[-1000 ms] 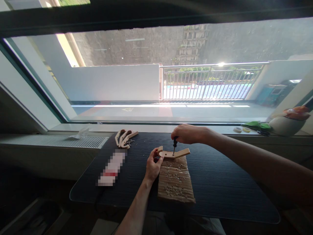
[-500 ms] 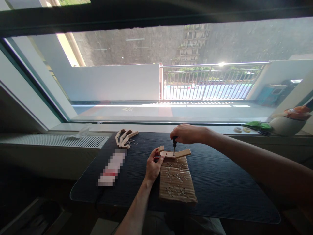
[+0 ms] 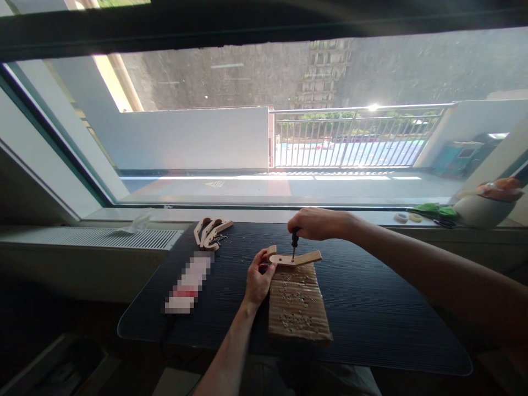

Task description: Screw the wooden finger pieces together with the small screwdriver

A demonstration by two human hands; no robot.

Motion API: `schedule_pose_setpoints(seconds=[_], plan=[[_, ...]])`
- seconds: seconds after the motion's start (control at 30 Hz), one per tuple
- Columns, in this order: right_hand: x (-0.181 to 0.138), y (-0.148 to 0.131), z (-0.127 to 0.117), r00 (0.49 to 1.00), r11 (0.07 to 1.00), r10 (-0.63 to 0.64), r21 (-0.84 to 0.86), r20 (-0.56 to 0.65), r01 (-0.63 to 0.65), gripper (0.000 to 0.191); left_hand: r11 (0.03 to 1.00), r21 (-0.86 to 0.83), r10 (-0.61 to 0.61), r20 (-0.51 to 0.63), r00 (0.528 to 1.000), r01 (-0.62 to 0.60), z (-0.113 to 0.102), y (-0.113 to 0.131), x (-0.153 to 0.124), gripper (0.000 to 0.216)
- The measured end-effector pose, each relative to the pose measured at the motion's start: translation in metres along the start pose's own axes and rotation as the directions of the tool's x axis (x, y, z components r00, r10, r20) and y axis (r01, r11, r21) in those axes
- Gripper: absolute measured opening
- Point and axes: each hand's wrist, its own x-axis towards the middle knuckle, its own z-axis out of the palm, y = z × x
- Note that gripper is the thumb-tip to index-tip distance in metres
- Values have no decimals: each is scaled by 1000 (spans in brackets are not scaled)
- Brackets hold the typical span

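My right hand (image 3: 307, 222) is closed round the dark handle of a screwdriver (image 3: 294, 239), held upright. Its tip meets the light wooden hook (image 3: 306, 258) at a hole or screw near the bend; which one is too small to tell. With fingers and thumb, my left hand (image 3: 258, 278) grips the hook's curled left end. A red bit of something shows between those fingers. Beneath the hook lies a corrugated cardboard pad (image 3: 299, 308), its top pitted with many small holes.
Several similar wooden hooks (image 3: 210, 233) lie at the table's back left, with loose screws (image 3: 221, 238) beside them. A blurred-out pale object (image 3: 190, 283) rests on the dark table (image 3: 371, 308). On the sill are tape rolls (image 3: 401, 218), a green cloth (image 3: 433, 211) and a pale pot (image 3: 480, 212).
My right hand's grip on the screwdriver has shifted very slightly. The wooden hook, the cardboard pad and my left hand stay practically where they were.
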Motion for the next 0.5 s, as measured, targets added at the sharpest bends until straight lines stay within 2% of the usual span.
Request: schedule_pose_setpoints(seconds=[0.17, 0.3, 0.5], plan=[[0, 0, 0, 1000, 1000, 9, -23, 10, -9, 24, 1000, 4, 11, 3, 1000, -11, 0, -2, 0, 43], [-1, 0, 0, 1000, 1000, 20, 2, -5, -20, 33, 999, 21, 32, -3, 999, -32, 0, -2, 0, 42], [-1, -1, 1, 1000, 1000, -19, 1, -5, 19, 27, 1000, -1, 17, -3, 1000, -17, 0, -3, -1, 42]])
